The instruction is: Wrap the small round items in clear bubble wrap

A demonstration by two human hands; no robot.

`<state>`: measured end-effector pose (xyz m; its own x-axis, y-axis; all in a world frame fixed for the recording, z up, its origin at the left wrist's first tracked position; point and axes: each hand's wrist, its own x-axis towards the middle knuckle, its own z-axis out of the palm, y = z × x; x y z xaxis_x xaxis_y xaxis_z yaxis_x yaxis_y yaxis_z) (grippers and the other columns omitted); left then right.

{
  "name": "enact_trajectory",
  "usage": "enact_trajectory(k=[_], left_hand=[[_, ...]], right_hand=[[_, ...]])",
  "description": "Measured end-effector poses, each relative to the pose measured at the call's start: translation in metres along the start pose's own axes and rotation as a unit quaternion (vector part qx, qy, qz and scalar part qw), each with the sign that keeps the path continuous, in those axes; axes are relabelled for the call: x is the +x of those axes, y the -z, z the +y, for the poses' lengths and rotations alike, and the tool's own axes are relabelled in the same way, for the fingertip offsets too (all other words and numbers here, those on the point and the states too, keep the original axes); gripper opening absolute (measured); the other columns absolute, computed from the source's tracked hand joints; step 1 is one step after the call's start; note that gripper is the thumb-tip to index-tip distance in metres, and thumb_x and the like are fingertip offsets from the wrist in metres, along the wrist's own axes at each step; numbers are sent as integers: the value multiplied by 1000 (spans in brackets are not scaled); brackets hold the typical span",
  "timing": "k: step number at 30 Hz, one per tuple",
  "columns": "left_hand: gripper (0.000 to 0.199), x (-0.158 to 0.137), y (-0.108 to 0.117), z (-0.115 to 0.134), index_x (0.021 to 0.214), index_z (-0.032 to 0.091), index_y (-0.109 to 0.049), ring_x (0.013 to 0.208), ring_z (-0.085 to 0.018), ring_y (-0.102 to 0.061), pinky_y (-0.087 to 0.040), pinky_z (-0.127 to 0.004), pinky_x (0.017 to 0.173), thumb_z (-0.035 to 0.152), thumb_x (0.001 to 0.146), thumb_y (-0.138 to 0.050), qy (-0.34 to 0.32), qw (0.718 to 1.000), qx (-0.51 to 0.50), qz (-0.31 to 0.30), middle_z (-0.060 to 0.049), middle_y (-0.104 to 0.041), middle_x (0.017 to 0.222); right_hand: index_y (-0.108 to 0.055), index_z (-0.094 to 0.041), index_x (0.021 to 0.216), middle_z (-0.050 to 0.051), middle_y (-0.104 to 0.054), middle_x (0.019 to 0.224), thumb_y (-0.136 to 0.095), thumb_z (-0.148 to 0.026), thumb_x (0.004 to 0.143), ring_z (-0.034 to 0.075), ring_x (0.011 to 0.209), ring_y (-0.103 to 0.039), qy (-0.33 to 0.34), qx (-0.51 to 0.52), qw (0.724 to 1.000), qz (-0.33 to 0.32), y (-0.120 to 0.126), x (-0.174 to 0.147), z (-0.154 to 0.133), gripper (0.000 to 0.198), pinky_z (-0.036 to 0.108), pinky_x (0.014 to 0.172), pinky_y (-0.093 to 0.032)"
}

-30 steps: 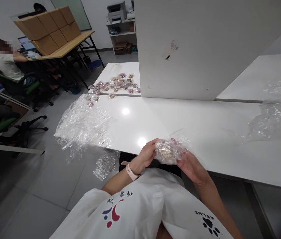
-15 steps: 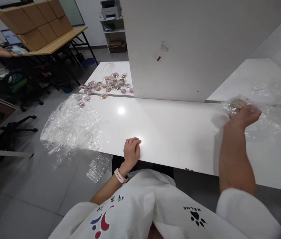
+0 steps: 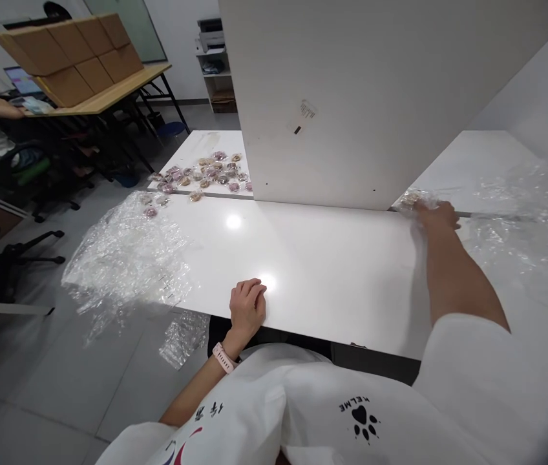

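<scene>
While the left hand is resting on the near edge of the white table, its bent fingers are pressing together. The right hand is touching a clear packet beside the foot of the upright panel, at its right end; I cannot tell whether the fingers are pinching it. Crumpled plastic is hanging over the table's left end, near small wrapped pieces.

Packet moved beside upright panel
</scene>
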<state>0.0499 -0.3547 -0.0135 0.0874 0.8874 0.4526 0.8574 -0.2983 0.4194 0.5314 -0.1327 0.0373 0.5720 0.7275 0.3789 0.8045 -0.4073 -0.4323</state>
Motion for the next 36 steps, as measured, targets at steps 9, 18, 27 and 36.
enact_trajectory(k=[9, 18, 27, 36], left_hand=[[22, 1, 0, -3, 95, 24, -70, 99, -26, -62, -48, -42, 80, 12, 91, -51, -15, 1000, -3, -12, -8, -72, 108], [27, 26, 13, 18, 118, 23, -63, 105, -22, -64, -53, -37, 86, 34, 95, -53, 150, 935, -281, -154, -9, -69, 119], [19, 69, 34, -1, 94, 16, -65, 62, -12, -57, -46, -25, 58, 30, 82, -69, 198, 850, -338, -352, -3, -64, 74], [11, 82, 43, -31, 90, 21, -52, 50, -11, -52, -43, -23, 50, 31, 93, -52, 310, 878, -328, -159, 0, -61, 69]], right_hand=[[-72, -12, 108, 29, -60, 121, -57, -26, 88, 41, 118, -51, -100, 19, 995, 12, 54, -195, 84, 29, 55, 95, -37], [-71, -23, 95, 5, -71, 96, -53, -36, 89, 21, 92, -65, 99, 428, 819, -370, 71, -338, -119, 23, 37, 86, -51], [-72, -28, 105, 7, -69, 98, -49, -44, 97, 21, 85, -62, 168, 387, 851, -314, 124, -349, -128, 30, 37, 77, -51], [-55, -13, 137, 19, -60, 124, -55, -47, 82, 35, 112, -51, -19, 51, 990, -127, 49, -252, 0, 65, 57, 100, -38]])
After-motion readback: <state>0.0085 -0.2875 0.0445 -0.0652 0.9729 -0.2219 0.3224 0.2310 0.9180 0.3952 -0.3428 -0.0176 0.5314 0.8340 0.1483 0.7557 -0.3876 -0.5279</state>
